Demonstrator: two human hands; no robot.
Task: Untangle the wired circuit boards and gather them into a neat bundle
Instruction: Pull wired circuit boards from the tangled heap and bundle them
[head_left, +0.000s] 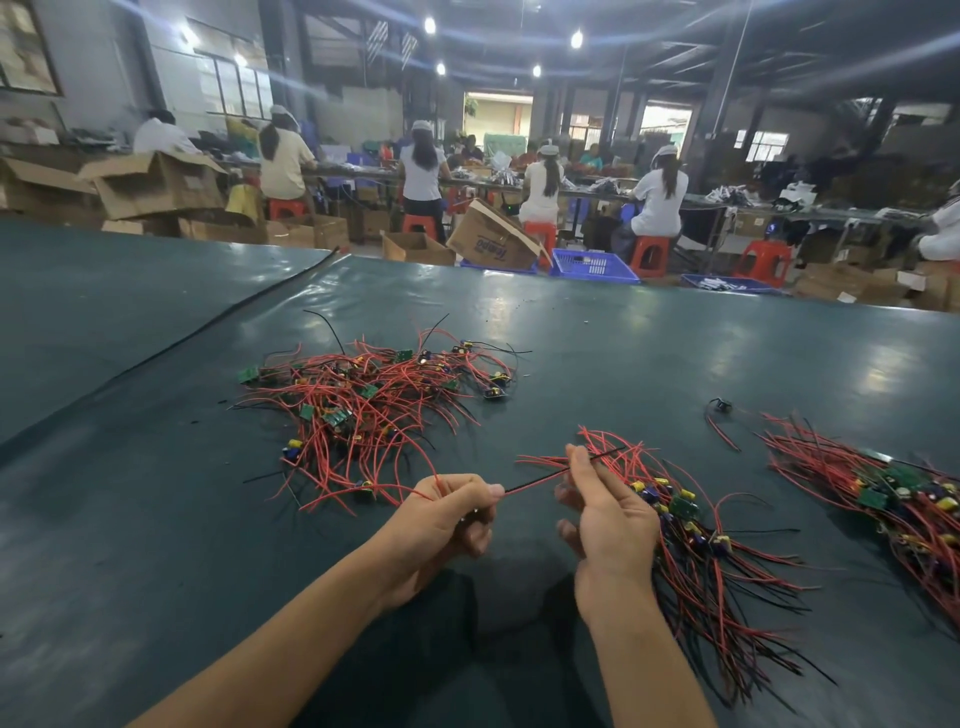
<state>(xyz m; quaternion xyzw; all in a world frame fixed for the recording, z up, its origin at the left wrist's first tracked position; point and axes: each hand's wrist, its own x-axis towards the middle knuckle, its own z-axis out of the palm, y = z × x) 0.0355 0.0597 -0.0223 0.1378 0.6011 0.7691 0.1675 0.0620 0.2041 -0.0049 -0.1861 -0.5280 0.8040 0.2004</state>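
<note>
A tangled pile of small green circuit boards (363, 400) with red and black wires lies on the dark green table ahead of me. My left hand (447, 514) grips a red wire that trails back to that pile, and pinches the near end of a black wire (540, 478). My right hand (608, 514) pinches the far part of that black wire between thumb and forefinger. Right behind my right hand lies a gathered bundle of boards (696, 530), its wires fanned toward me. A second gathered bundle (904, 499) lies at the far right.
One loose board with a red wire (719, 410) lies between the two bundles. A raised seam (208, 327) runs diagonally across the table's left part. Beyond the table's far edge are cardboard boxes, blue crates (592, 265), red stools and seated workers.
</note>
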